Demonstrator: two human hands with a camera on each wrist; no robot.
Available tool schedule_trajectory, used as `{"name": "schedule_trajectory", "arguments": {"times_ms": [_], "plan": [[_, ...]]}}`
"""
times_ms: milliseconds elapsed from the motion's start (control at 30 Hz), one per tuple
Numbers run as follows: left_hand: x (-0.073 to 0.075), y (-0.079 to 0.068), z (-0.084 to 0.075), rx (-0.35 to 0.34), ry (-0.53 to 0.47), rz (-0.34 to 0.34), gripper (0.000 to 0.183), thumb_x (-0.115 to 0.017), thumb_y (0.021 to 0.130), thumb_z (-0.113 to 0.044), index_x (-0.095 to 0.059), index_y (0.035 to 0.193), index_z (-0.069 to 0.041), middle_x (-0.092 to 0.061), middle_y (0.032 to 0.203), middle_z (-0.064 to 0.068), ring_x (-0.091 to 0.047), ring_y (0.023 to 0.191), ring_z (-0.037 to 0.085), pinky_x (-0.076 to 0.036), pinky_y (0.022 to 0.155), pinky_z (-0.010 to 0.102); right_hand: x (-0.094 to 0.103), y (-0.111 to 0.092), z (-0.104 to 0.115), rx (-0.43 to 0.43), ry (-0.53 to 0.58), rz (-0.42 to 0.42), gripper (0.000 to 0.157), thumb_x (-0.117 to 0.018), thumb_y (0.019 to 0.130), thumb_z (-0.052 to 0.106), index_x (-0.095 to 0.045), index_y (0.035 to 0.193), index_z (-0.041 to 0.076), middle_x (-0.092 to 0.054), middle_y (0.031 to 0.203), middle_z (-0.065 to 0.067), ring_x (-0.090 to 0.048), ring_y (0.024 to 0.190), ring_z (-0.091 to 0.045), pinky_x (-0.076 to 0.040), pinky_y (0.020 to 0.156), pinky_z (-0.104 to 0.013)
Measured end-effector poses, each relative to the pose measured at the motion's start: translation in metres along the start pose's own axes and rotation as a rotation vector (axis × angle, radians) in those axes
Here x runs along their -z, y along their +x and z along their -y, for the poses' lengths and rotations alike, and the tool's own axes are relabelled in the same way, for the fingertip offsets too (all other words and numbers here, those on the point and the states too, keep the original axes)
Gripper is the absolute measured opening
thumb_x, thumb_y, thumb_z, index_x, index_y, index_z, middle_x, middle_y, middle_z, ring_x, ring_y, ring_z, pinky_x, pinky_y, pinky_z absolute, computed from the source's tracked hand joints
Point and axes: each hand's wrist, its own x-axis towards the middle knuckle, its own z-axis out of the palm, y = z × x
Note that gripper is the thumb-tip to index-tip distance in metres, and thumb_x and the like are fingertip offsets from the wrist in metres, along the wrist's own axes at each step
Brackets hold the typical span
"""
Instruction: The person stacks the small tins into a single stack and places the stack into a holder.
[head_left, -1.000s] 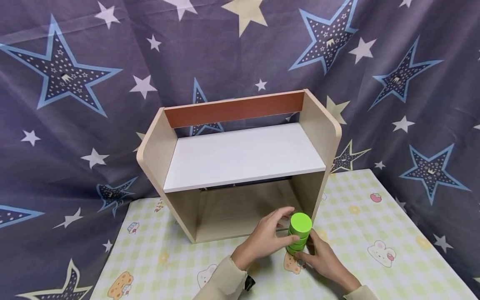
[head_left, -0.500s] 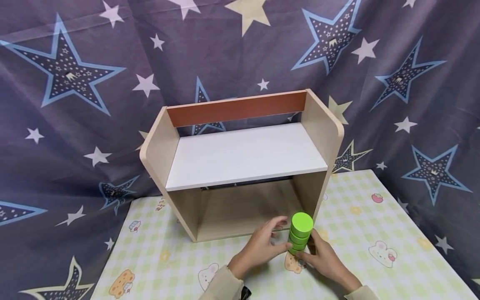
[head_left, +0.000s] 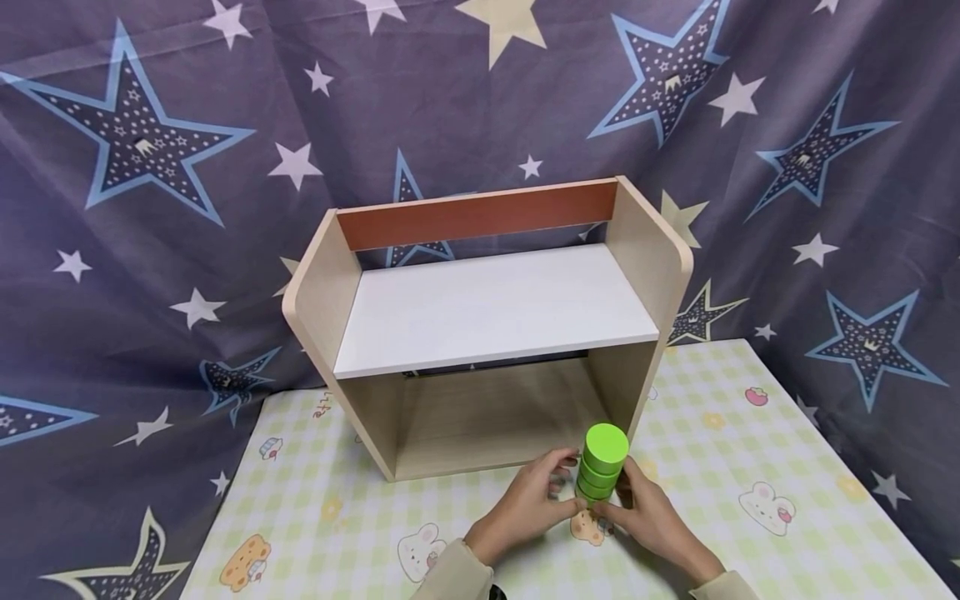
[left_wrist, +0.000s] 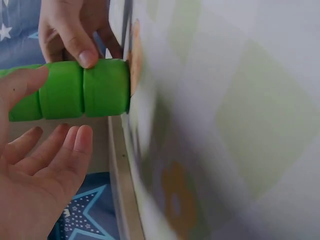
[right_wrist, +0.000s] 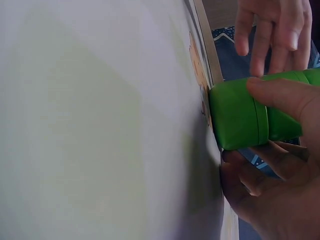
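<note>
A stack of bright green round blocks [head_left: 606, 454] stands upright on the tablecloth, in front of the shelf's right side. My right hand [head_left: 654, 515] holds its lower part, thumb on the near side and fingers behind, as the right wrist view shows on the lowest green block [right_wrist: 235, 116]. On the other side is my left hand [head_left: 525, 505], fingers spread and loosely bent. In the left wrist view its thumb [left_wrist: 27, 82] overlaps the green stack [left_wrist: 62, 92], while the other fingers lie apart from it.
Behind the hands stands a small wooden shelf unit [head_left: 495, 312] with a white middle board and a brown back rail. A checked tablecloth [head_left: 720, 467] with cartoon prints covers the table. A dark star-patterned curtain [head_left: 480, 100] hangs behind and at the sides.
My left hand has drawn down and slightly away from the stack; its thumb has slid from the middle toward the base. My right hand stays in place on the stack.
</note>
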Motion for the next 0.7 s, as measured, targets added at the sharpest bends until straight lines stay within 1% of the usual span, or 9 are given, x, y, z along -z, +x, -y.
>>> {"name": "schedule_trajectory", "arguments": {"times_ms": [200,367,467,567,700], "plan": [[-0.004,0.002,0.006,0.033,-0.002,0.010,0.066,-0.076,0.090,-0.016,-0.045,0.147,-0.006,-0.058,0.133,0.003,-0.061,0.115,0.020,-0.055,0.088,0.025,0.000,-0.001,0.001,-0.023,0.005,-0.007,0.066,-0.083,0.084,0.024,-0.047,0.138,0.012,-0.063,0.123,-0.009,-0.062,0.112,-0.026,-0.055,0.089,-0.040],[-0.008,0.004,0.011,0.054,0.009,0.018,0.065,-0.077,0.090,-0.015,-0.046,0.146,-0.009,-0.059,0.131,0.001,-0.060,0.113,0.015,-0.055,0.085,0.023,-0.001,0.000,0.002,-0.054,0.031,-0.015,0.067,-0.084,0.084,0.021,-0.047,0.139,0.014,-0.062,0.126,-0.008,-0.061,0.116,-0.027,-0.054,0.093,-0.042],[-0.010,0.004,0.013,0.063,0.029,0.021,0.065,-0.078,0.089,-0.017,-0.046,0.146,-0.012,-0.058,0.132,0.000,-0.059,0.113,0.011,-0.055,0.084,0.022,-0.001,0.000,0.001,-0.054,0.040,-0.011,0.067,-0.084,0.084,0.021,-0.047,0.140,0.014,-0.062,0.128,-0.009,-0.060,0.118,-0.029,-0.054,0.095,-0.044],[-0.011,0.005,0.014,0.070,0.041,0.021,0.065,-0.078,0.089,-0.018,-0.046,0.146,-0.013,-0.058,0.132,0.000,-0.058,0.113,0.011,-0.055,0.084,0.022,0.000,0.000,0.001,-0.044,0.040,-0.006,0.067,-0.083,0.084,0.021,-0.046,0.140,0.013,-0.061,0.128,-0.010,-0.060,0.118,-0.030,-0.053,0.095,-0.045],[-0.013,0.007,0.015,0.080,0.041,0.020,0.065,-0.078,0.089,-0.017,-0.047,0.146,-0.013,-0.058,0.131,-0.001,-0.058,0.112,0.009,-0.055,0.083,0.022,0.000,-0.001,0.000,-0.022,0.023,-0.002,0.064,-0.083,0.085,0.020,-0.047,0.137,0.012,-0.063,0.123,-0.010,-0.061,0.114,-0.029,-0.054,0.092,-0.044]]}}
